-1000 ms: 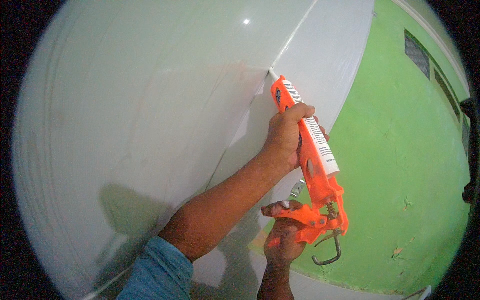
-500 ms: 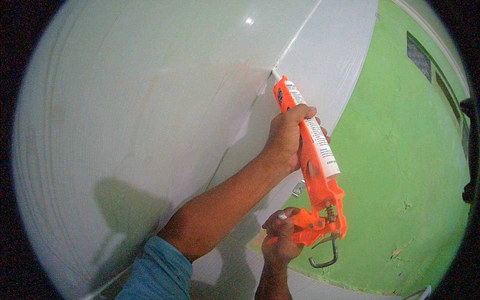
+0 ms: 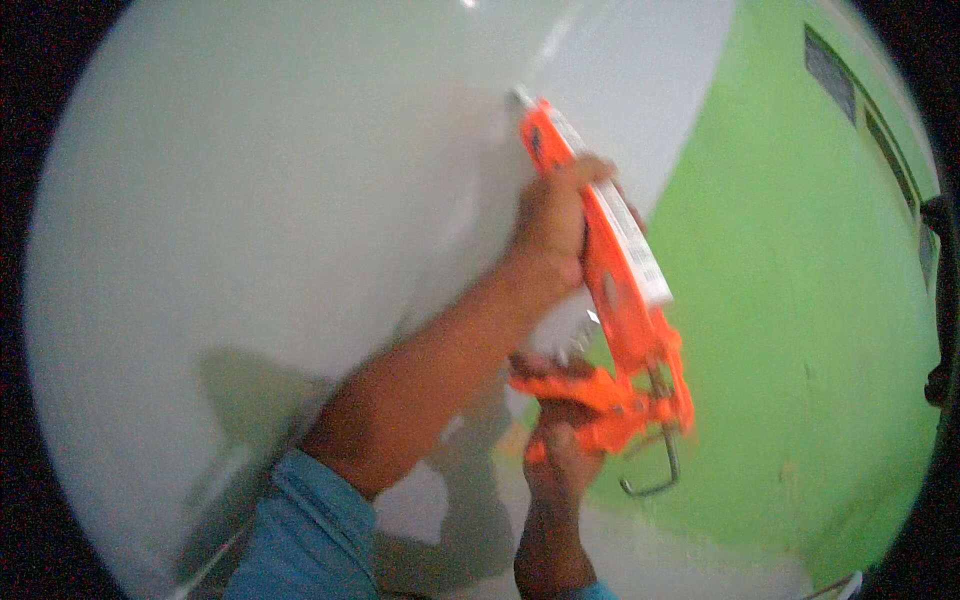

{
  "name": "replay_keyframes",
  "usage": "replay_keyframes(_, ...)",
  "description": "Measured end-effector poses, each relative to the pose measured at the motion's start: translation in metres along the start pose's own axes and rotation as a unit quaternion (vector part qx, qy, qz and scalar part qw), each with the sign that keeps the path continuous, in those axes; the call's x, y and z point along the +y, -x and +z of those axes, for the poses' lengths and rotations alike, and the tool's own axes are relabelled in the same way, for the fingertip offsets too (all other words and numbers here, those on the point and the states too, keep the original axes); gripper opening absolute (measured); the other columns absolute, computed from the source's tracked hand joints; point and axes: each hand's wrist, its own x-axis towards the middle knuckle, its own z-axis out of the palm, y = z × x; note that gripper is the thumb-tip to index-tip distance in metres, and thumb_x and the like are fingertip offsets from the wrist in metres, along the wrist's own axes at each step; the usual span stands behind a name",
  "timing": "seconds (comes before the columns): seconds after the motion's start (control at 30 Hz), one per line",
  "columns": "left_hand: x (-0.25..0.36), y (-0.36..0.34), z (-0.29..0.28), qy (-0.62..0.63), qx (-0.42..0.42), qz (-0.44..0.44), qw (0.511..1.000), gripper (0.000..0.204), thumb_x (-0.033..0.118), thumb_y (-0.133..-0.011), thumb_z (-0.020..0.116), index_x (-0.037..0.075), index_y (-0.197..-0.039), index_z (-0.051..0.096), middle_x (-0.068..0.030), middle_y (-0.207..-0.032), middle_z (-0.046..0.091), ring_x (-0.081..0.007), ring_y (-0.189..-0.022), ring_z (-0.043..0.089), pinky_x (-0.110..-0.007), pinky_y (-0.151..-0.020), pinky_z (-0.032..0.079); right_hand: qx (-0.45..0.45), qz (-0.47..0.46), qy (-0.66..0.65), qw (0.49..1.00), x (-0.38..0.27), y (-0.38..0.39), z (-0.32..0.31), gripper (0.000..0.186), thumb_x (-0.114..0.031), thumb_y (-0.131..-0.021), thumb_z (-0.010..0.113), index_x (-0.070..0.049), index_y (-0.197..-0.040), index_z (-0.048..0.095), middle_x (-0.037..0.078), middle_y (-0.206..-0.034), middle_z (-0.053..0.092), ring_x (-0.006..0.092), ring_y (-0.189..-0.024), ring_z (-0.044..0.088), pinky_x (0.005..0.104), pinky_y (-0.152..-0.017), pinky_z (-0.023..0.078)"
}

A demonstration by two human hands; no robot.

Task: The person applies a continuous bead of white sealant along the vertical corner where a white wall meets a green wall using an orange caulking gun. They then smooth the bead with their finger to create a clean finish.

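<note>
An orange caulking gun slants across the middle, its nozzle pointing up and left, with a white cartridge lying in its frame. My left hand is wrapped round the frame and cartridge near the front. Lower down, my right hand grips the handle and trigger, which stand apart from each other. From the back of the gun juts a bent metal rod. The white nozzle is close to the corner where the pale panels meet; blur hides whether it touches.
Pale, glossy wall panels fill the left side, carrying shadows of my arms. A green painted wall stands on the right, with a dark vent-like opening high up. A small metal fitting shows behind the gun.
Gun and both hands now sit higher and slightly further left in the picture, which has blurred. The trigger and handle have spread apart in my right hand. My left hand keeps its hold.
</note>
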Motion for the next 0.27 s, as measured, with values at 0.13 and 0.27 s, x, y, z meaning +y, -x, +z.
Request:
replay_keyframes(0.13, 0.018, 0.007, 0.0, 0.026, -0.045, 0.015, 0.999, 0.025, 0.022, -0.088, 0.072, 0.002, -0.097, 0.059, -0.0143, -0.083, 0.067, -0.0343, -0.075, 0.072, -0.052, -0.076, 0.065, -0.072, 0.046, 0.139, 0.987, 0.009, 0.022, -0.033, 0.1, -0.034, -0.089, 0.087, -0.003, -0.166, 0.032, 0.022, -0.165, 0.047, 0.0445, -0.153, 0.044, 0.0564, -0.131, 0.032)
replay_keyframes(0.27, 0.03, 0.016, 0.008, 0.005, -0.018, 0.03, 0.999, 0.026, 0.02, -0.089, 0.073, 0.001, -0.101, 0.058, -0.0135, -0.085, 0.063, -0.0352, -0.078, 0.072, -0.054, -0.08, 0.065, -0.18, 0.051, 0.568, 0.802, 0.047, 0.044, -0.067, 0.102, -0.046, -0.087, 0.083, -0.01, -0.168, 0.033, 0.016, -0.172, 0.041, 0.0435, -0.16, 0.034, 0.0561, -0.134, 0.025)
